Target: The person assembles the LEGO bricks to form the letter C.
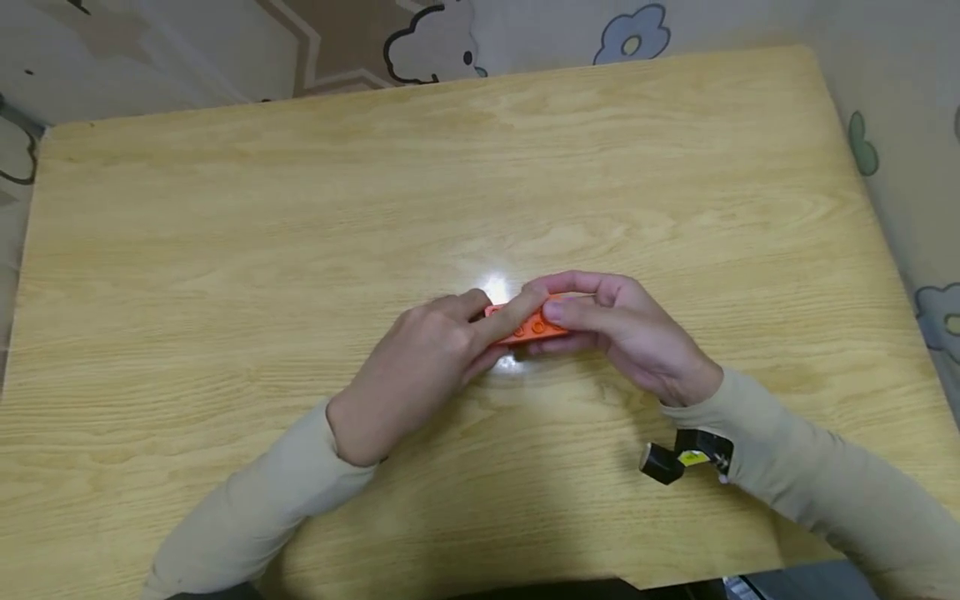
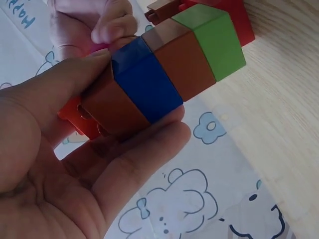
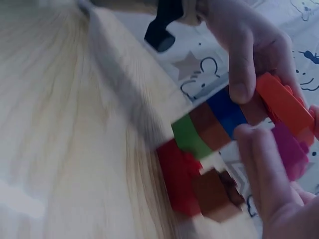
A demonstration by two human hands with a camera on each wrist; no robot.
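Both hands hold one structure of toy building bricks over the table. An orange brick (image 1: 553, 327) with round studs tops it. Below run a brown brick (image 2: 117, 102), a blue brick (image 2: 144, 79), another brown brick (image 2: 182, 62) and a green brick (image 2: 214, 40). My left hand (image 1: 423, 367) grips the column around its upper brown and blue bricks. With the thumb on the orange brick, my right hand (image 1: 633, 333) holds the other end, two fingers extending past the magenta brick (image 3: 289, 152). At the column's foot is a red brick (image 3: 177, 177), carrying a brown brick (image 3: 217, 196).
The wood-grain table (image 1: 262, 225) spreads around the hands, with walls printed with cartoon drawings (image 1: 633, 35) along its back and right edges. A black wrist camera (image 1: 686, 457) sticks out from the right sleeve.
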